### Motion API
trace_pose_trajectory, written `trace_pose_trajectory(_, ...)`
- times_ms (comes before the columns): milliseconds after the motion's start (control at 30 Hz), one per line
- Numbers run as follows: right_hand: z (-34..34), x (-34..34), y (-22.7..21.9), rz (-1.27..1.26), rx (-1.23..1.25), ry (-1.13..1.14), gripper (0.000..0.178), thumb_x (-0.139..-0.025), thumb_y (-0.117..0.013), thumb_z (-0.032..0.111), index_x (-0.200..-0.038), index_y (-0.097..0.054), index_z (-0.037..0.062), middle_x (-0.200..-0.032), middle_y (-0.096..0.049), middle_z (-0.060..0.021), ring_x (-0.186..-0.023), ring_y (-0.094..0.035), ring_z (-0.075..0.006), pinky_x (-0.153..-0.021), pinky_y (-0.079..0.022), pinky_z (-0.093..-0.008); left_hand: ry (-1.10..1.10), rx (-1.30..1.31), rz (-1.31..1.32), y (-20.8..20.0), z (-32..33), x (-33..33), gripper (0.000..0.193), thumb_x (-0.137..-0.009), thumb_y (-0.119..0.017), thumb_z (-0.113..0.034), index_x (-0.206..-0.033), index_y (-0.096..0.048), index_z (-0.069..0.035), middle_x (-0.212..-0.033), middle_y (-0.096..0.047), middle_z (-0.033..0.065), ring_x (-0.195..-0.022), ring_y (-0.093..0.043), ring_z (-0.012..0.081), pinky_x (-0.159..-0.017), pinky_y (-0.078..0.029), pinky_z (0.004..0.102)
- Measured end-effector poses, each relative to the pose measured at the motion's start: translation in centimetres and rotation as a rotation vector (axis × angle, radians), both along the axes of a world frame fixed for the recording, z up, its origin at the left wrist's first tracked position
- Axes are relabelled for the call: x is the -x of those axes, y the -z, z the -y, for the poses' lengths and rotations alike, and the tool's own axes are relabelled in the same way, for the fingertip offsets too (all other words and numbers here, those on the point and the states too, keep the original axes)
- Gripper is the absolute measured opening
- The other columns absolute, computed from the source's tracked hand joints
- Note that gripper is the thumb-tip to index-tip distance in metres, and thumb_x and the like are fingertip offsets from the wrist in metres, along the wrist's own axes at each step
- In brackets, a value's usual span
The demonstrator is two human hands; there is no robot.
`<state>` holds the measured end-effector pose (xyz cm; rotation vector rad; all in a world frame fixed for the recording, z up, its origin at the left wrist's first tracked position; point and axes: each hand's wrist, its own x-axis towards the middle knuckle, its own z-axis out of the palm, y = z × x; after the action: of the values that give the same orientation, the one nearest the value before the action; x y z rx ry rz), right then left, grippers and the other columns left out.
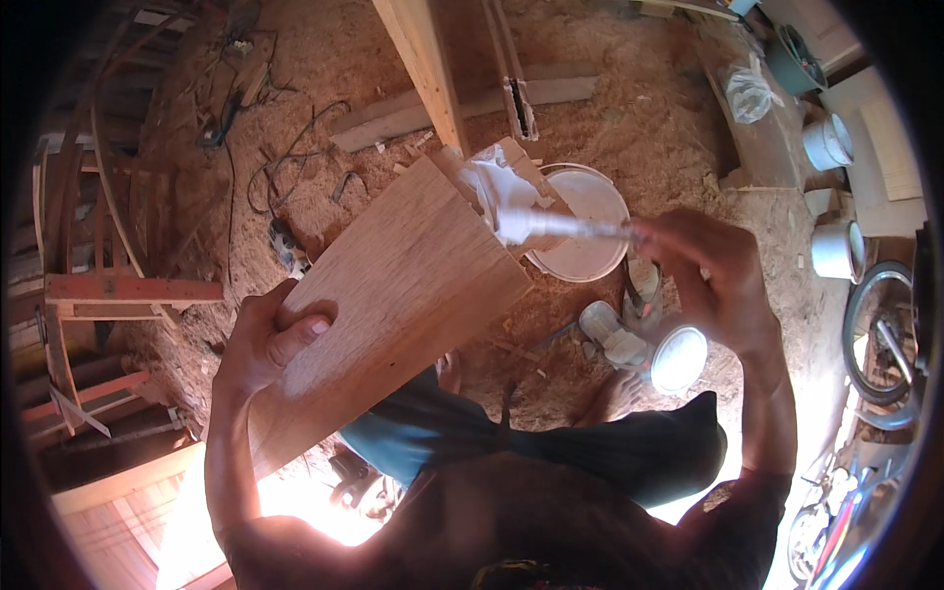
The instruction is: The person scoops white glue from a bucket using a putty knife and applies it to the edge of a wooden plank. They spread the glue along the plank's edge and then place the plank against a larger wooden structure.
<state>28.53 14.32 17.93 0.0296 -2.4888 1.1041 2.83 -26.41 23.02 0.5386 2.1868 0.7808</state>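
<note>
A broad wooden board (393, 305) slants across my lap, its far end pointing up and to the right. My left hand (264, 344) is closed on the board's left edge, thumb pressed on the top face. In my right hand (713, 280) is a slim tool smeared with white (560, 226), its shape blurred by motion. The tool's white tip reaches the board's far end. There a rough brown piece (536, 182) carries a thick white paste (495, 182); how it joins the board I cannot tell. Just beyond lies a round white bucket or lid (590, 261).
A wooden post (418, 69) stands ahead, near a plank (393, 116) on the sawdust-covered ground. By my feet is a white-topped can (678, 360). A power tool (285, 244) and cords lie left of the board. White buckets (828, 143) and a wheel (878, 334) line the right.
</note>
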Motion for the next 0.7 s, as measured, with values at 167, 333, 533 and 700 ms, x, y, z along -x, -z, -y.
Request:
trace_pose_trajectory(167, 1.7, 3.6, -1.9, -0.076, -0.121, 0.026, 0.039, -0.090, -0.067, -0.016, -0.124, -0.078, -0.0001, -0.098, -0.076, -0.0155, -0.080, -0.076, -0.0265, -0.070, -0.060, -0.0354, 0.007, -0.038, -0.026, 0.2, 0.3, -0.3, 0.071, -0.088, -0.090, -0.057, -0.115, -0.074, 0.007, -0.082, -0.076, 0.0025, -0.079, -0.064, 0.0070, -0.075, -0.052, 0.0268)
trace_pose_trajectory(333, 0.4, 1.0, -1.3, -0.021, -0.122, -0.081, 0.043, -0.087, -0.067, -0.016, -0.125, -0.078, 0.0013, -0.100, -0.076, -0.0144, -0.082, -0.075, -0.0261, -0.070, -0.061, -0.0370, 0.009, -0.040, -0.043, 0.0, 0.0, -0.5, 0.071, -0.088, -0.090, -0.057, -0.114, -0.074, 0.007, -0.085, -0.079, 0.0076, -0.079, -0.066, 0.0076, -0.075, -0.053, 0.0277)
trace_pose_trajectory(533, -1.4, 2.5, -2.5, -0.122, -0.324, -0.069, 0.040, -0.087, -0.069, -0.014, -0.121, -0.080, 0.0042, -0.105, -0.077, -0.0119, -0.084, -0.075, -0.0249, -0.075, -0.059, -0.0397, 0.041, -0.030, -0.017, 0.3, 0.4, -0.1, 0.072, -0.087, -0.090, -0.058, -0.115, -0.075, 0.006, -0.083, -0.079, 0.0076, -0.077, -0.067, 0.0080, -0.074, -0.054, 0.0284)
trace_pose_trajectory(700, -2.2, 6.5, -2.1, -0.220, -0.387, -0.108, 0.038, -0.089, -0.069, -0.012, -0.122, -0.080, 0.0046, -0.107, -0.078, -0.0105, -0.086, -0.075, -0.0237, -0.081, -0.057, -0.0434, 0.068, -0.001, -0.054, 0.0, -0.5, -0.6, 0.073, -0.088, -0.089, -0.059, -0.116, -0.075, 0.007, -0.080, -0.078, 0.0066, -0.077, -0.068, 0.0081, -0.073, -0.054, 0.0282)
